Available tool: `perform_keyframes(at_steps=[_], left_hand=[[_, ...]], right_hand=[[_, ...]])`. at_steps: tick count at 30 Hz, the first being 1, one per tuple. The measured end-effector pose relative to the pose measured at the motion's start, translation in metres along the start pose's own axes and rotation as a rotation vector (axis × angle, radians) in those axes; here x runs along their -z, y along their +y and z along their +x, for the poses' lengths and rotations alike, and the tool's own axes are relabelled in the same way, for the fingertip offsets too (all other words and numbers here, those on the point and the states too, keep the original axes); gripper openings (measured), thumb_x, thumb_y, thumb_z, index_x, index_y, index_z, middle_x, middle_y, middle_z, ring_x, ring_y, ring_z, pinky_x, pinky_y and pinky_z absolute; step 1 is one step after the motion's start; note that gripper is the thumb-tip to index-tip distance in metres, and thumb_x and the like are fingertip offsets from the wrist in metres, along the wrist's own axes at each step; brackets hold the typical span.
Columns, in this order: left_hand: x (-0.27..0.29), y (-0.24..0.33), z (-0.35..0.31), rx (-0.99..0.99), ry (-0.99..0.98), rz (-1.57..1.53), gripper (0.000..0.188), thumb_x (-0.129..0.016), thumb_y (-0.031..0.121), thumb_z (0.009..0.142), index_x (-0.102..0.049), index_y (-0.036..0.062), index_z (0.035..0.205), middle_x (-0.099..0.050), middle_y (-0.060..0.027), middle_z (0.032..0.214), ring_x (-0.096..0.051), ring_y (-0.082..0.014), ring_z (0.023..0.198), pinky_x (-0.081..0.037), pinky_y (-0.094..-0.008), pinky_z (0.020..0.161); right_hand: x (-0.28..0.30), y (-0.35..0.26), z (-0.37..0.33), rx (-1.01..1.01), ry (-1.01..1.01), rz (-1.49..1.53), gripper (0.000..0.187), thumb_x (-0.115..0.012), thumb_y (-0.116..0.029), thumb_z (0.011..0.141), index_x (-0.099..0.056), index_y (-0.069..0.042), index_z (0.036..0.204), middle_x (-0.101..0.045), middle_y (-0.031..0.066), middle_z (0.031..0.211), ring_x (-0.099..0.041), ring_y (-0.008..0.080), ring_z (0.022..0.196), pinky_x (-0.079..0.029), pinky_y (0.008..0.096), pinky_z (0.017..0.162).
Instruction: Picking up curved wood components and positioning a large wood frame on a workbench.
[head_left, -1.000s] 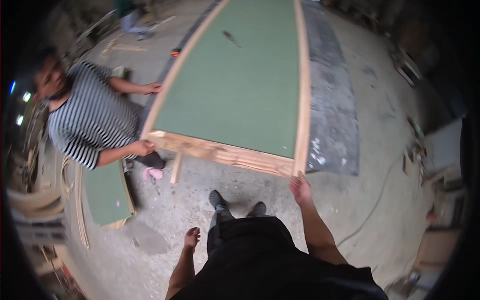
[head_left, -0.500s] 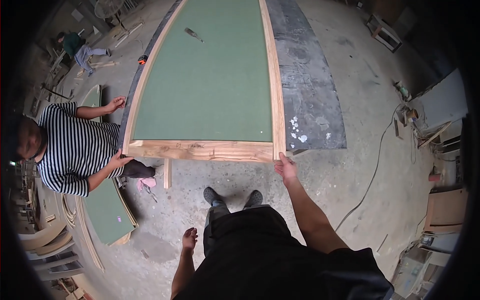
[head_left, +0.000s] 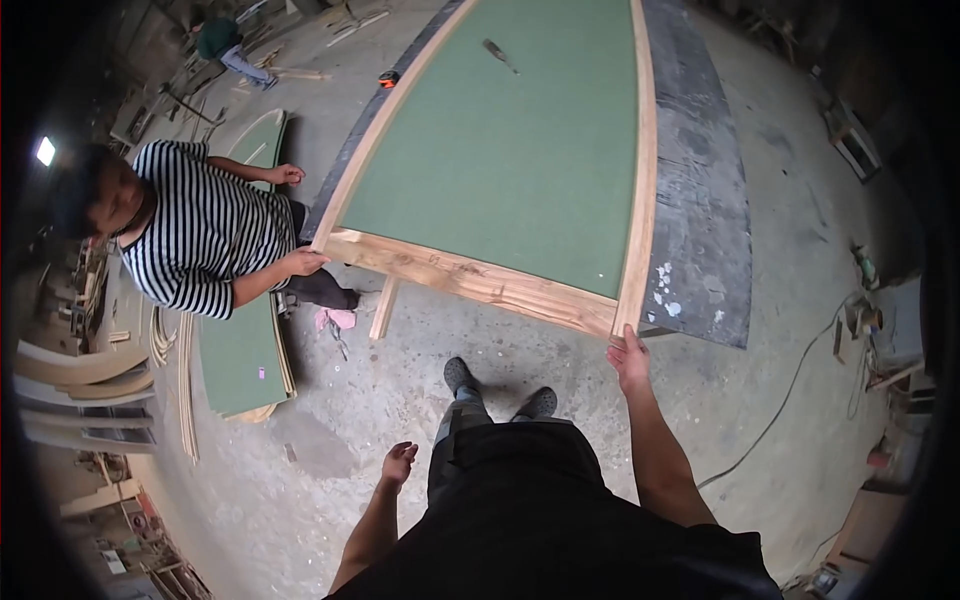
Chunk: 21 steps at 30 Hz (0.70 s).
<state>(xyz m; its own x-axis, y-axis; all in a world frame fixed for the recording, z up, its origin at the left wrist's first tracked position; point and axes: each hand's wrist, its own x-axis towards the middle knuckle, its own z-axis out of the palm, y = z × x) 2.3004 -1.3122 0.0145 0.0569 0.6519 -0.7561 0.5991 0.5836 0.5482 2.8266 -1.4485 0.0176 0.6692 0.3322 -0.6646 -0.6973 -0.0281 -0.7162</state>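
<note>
A large green panel (head_left: 500, 150) edged by a pale wooden frame (head_left: 480, 282) lies on a dark, paint-spotted worktable (head_left: 700, 180). My right hand (head_left: 628, 362) grips the frame's near right corner, thumb on top and the other fingers around its end. My left hand (head_left: 398, 466) hangs low by my side, holding nothing, its fingers loosely bent and apart. Across the near left corner, a co-worker's hand (head_left: 303, 262) touches the frame. On the panel rests a small narrow hand tool (head_left: 500, 55), its kind unclear. An orange and black tape measure (head_left: 388, 79) sits by the left edge.
The co-worker in a striped shirt (head_left: 215, 230) stands at the left. Behind them, more green panels (head_left: 240, 360) lie low beside curved wooden pieces (head_left: 85, 375). A pink cloth (head_left: 336, 318) is on the floor. At the right runs a dark cable (head_left: 775, 415). Another person (head_left: 225, 45) is far left.
My view has turned left, so the framed panel appears shifted right and tilted. My right hand stays at the same corner. The co-worker's one hand stays on the left corner.
</note>
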Motion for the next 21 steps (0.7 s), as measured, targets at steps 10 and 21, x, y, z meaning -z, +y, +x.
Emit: perform_keyframes(at_steps=[10,21], left_hand=[[0.005,-0.003,-0.003,0.008,0.013,0.021,0.053,-0.067,0.035,0.084,-0.055,-0.0016,0.120,-0.065,-0.0108,0.098,-0.057,-0.0158,0.084,-0.046,-0.0296,0.078],[0.007,0.001,0.006,0.003,0.020,0.028,0.052,-0.067,0.035,0.084,-0.056,-0.0015,0.120,-0.065,-0.0122,0.099,-0.058,-0.0163,0.083,-0.047,-0.0299,0.077]], right_hand=[[-0.001,0.001,0.001,-0.011,0.010,0.002,0.045,-0.071,-0.047,0.079,-0.053,-0.011,0.099,-0.062,0.0059,0.086,-0.058,0.0154,0.069,-0.050,0.0306,0.063],[0.000,0.004,0.001,0.010,0.003,0.005,0.039,-0.068,-0.044,0.083,-0.054,-0.011,0.098,-0.063,0.0080,0.085,-0.059,0.0173,0.066,-0.050,0.0308,0.060]])
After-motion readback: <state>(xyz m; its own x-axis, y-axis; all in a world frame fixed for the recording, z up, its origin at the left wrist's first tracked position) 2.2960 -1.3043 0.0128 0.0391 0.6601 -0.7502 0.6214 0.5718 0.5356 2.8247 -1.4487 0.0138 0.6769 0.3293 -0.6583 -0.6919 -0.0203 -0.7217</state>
